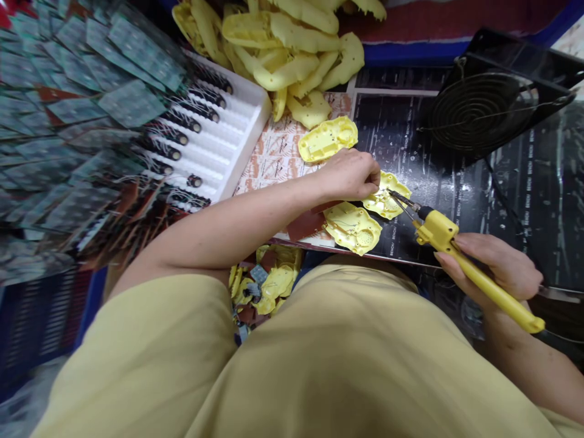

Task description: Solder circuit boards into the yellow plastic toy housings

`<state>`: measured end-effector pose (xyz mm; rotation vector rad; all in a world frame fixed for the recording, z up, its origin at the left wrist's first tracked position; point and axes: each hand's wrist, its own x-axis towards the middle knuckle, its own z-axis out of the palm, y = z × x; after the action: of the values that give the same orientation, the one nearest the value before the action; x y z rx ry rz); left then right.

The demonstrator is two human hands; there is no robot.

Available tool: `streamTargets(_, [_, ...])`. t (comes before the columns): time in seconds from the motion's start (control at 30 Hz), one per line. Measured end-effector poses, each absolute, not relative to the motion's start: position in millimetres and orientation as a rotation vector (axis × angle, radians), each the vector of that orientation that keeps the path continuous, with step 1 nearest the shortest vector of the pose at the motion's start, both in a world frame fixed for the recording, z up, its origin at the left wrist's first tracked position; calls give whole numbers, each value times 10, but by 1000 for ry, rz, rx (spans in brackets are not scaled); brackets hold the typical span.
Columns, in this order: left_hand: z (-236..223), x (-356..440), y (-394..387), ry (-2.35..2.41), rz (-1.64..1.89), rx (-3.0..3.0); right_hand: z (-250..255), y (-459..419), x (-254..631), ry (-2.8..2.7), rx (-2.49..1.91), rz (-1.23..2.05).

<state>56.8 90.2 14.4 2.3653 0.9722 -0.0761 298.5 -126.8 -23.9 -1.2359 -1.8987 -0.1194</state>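
Observation:
My right hand [497, 264] is closed round the handle of a yellow soldering iron [438, 231]. Its dark metal tip reaches left to a yellow plastic shell half [387, 204] lying on the bench. Over the left side of that shell, my left hand [351, 173] is closed in a pinch; whatever it grips is too small or hidden to make out. A second shell half [353, 228], with a round perforated patch, lies nearer my body. Beyond my left hand sits another yellow shell [328, 139], its hollow side up.
A black fan [479, 112] stands at the back right. Yellow shells [296, 42] are heaped at the back. To the left are a white foam tray [241, 140] with wired black parts and stacked green circuit boards [91, 79]. Below the bench edge, a bin holds yellow pieces [276, 283].

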Motion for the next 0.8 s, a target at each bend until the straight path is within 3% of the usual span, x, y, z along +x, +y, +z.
streamTargets(0.8, [155,576,907,957,-62,2313,-201,-1225,3127,-1947,-1175,-121])
